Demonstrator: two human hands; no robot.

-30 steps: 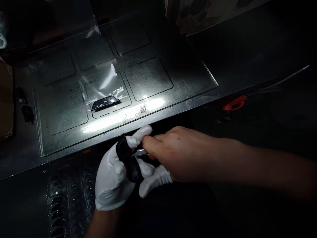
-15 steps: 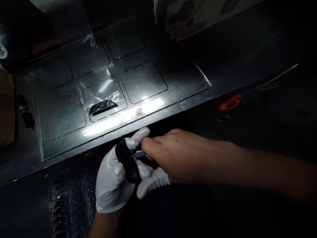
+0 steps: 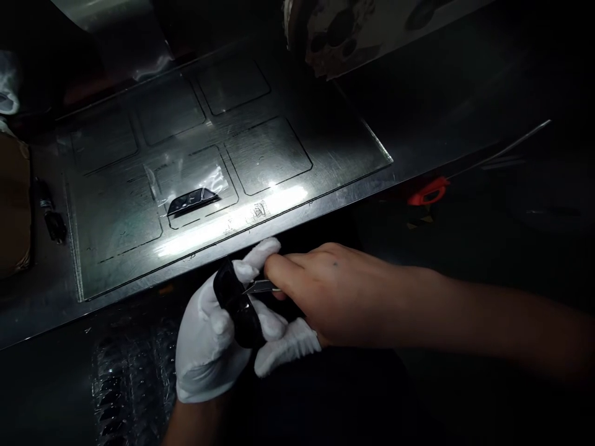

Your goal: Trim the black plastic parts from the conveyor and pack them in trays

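**Two hands work a blade against a black part just off the bench's front edge**

The left hand, gloved in white, grips a curved black part in front of the bench. The bare right hand pinches a slim metal blade, its tip at the part's middle. On the bench, near its front edge, a clear bag lies with a dark piece.
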